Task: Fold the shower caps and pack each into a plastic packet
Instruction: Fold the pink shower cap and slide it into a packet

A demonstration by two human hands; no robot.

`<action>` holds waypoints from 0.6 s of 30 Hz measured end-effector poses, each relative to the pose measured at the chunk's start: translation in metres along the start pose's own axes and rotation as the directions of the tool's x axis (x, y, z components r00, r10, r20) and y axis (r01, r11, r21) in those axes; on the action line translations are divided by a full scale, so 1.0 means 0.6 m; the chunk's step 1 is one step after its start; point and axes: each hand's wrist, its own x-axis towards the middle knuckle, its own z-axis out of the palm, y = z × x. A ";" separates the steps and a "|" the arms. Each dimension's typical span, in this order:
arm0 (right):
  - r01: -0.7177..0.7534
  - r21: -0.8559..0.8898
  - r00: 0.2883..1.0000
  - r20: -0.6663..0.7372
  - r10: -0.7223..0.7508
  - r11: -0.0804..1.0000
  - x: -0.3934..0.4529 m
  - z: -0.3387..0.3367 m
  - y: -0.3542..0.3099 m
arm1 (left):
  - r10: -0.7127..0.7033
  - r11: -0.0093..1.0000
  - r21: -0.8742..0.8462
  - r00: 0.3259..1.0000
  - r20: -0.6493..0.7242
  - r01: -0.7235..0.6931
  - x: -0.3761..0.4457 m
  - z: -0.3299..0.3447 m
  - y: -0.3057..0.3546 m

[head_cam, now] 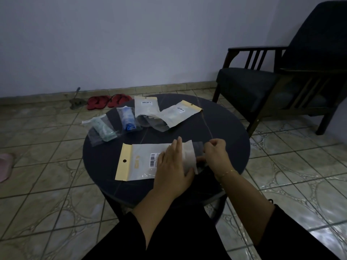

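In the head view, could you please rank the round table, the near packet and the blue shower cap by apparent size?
1. Round table
2. Near packet, though nearness to the camera inflates it
3. Blue shower cap

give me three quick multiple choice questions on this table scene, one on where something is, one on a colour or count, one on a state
1. Where do the red slippers lie?
A. on the floor by the wall
B. on the armchair
C. on the table

2. How many packets with a yellow header strip are on the round table?
A. one
B. three
C. five

3. What is the left hand doing?
A. hanging idle off the table
B. lying flat on the nearest packet
C. gripping the blue cap

Answers:
1 A, they sit on the tiles past the table's far edge.
2 B, the nearest packet plus two at the back.
3 B, its fingers are straight on the packet while the right hand pinches at its open end.
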 end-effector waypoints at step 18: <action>0.098 -0.189 0.992 -0.062 -0.111 0.977 0.004 -0.053 0.025 | 0.029 1.000 0.005 0.999 -0.020 -0.029 0.003 -0.016 -0.011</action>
